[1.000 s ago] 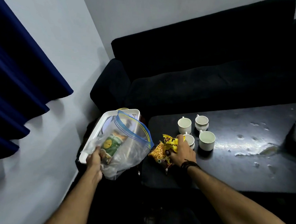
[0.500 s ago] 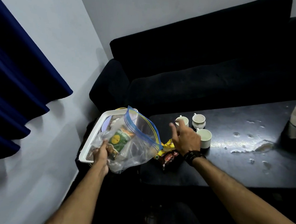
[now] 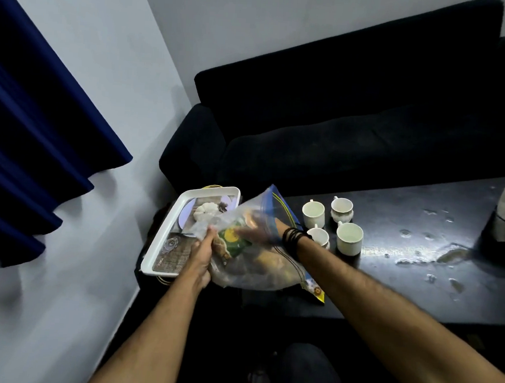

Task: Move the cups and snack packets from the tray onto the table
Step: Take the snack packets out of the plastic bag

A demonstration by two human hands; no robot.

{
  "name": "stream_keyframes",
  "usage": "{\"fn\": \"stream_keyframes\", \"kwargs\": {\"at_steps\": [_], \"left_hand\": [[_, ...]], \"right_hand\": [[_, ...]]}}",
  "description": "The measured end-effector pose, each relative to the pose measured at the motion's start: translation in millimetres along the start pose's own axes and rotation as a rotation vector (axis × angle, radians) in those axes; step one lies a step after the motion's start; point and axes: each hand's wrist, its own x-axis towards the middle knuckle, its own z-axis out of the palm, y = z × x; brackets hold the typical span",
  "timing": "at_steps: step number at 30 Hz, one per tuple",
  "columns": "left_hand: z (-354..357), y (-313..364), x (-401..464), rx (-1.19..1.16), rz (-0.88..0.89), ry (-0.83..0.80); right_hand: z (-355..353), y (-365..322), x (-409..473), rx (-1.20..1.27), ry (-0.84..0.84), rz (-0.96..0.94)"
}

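**Fishing the snack packets out of the zip bag, one hand in, one hand holding**

So at this point the four cups [image 3: 331, 225] were already sitting together on the dark table [image 3: 418, 277], and the white tray [image 3: 164, 245] off its left end had no cups on it, only its printed picture showing. What was left were the snacks in the clear zip bag [image 3: 254, 269], which hung between tray and table edge.

The left hand [image 3: 202, 253] was closed tight around the bunched side of the bag, holding it up. The right hand [image 3: 254, 230] was plunged inside through the blue zip mouth, right up to the black wristbands [image 3: 294, 237]. It was blurred behind the plastic, so I couldn't tell if its fingers had closed on anything yet. A green packet [image 3: 233, 240] sat right by it, with something orange-brown lower down. One yellow packet [image 3: 317, 291] peeked out from under the bag on the table edge.

My two cents on doing this bit well: keep the left hand's hold firm and the mouth tipped toward the table so nothing spills to the floor, pinch one packet by its edge, and draw it out slowly so the plastic doesn't drag. Mind the cups just beside that forearm, and set things away from the wet patches [image 3: 429, 257].
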Motion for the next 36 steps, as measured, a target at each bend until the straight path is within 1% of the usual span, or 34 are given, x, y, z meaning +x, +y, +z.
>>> {"fn": "stream_keyframes", "kwargs": {"at_steps": [1,2,3,4,6,9,10,11,12,13,15,17,19,21,24,26,27,28,29,30,31,32,34,36], "left_hand": [[-1,-1,1,0.002,0.013,0.043],[-2,-2,3,0.006,0.039,0.123],[-3,-2,5,-0.003,0.065,0.23],[-6,0,7,-0.038,0.075,0.327],[-16,1,11,-0.099,0.07,0.459],[-40,-3,15,-0.193,0.015,0.588],[-45,-6,16,-0.244,0.0,0.611],[-49,-9,17,-0.275,-0.023,0.631],[-52,-12,17,-0.29,-0.044,0.642],[-52,-12,15,-0.292,-0.048,0.644],[-53,-14,15,-0.302,-0.044,0.621],[-54,-12,15,-0.326,-0.034,0.587],[-53,-10,15,-0.347,-0.02,0.581],[-53,-5,13,-0.332,-0.007,0.584],[-51,-1,16,-0.323,-0.004,0.55],[-49,0,19,-0.324,-0.008,0.516],[-48,1,20,-0.325,-0.006,0.5],[-46,2,19,-0.326,-0.003,0.477],[-44,2,19,-0.323,-0.006,0.44],[-41,2,18,-0.325,-0.016,0.392],[-37,3,17,-0.331,-0.032,0.341],[-31,5,13,-0.334,-0.046,0.288],[-12,11,1,-0.3,-0.055,0.136],[14,18,-14,-0.256,-0.066,-0.016]], "right_hand": [[0,2,2,-0.058,0.003,-0.014],[-1,4,2,-0.122,0.02,-0.025],[-6,3,1,-0.152,0.078,-0.05],[-13,2,-1,-0.12,0.156,-0.054],[-34,3,-9,0.039,0.313,-0.049],[-67,16,-20,0.534,0.475,-0.069],[-74,24,-22,0.636,0.565,-0.052],[-77,35,-23,0.669,0.65,-0.016],[-76,46,-21,0.639,0.696,0.055],[-71,57,-17,0.567,0.709,0.166],[-53,81,-7,0.384,0.657,0.369],[-31,92,0,0.193,0.582,0.459],[-13,92,11,0.085,0.537,0.45],[-1,87,22,0.033,0.525,0.442],[8,81,32,-0.078,0.497,0.496],[12,79,32,-0.102,0.543,0.506],[14,77,31,-0.081,0.6,0.478],[13,72,29,-0.005,0.67,0.427],[11,65,26,0.152,0.719,0.356],[8,56,21,0.357,0.723,0.28],[5,48,16,0.543,0.667,0.207],[2,40,9,0.65,0.566,0.137],[-1,26,-6,0.703,0.312,0.035],[0,19,-18,0.67,0.134,-0.057]]}}
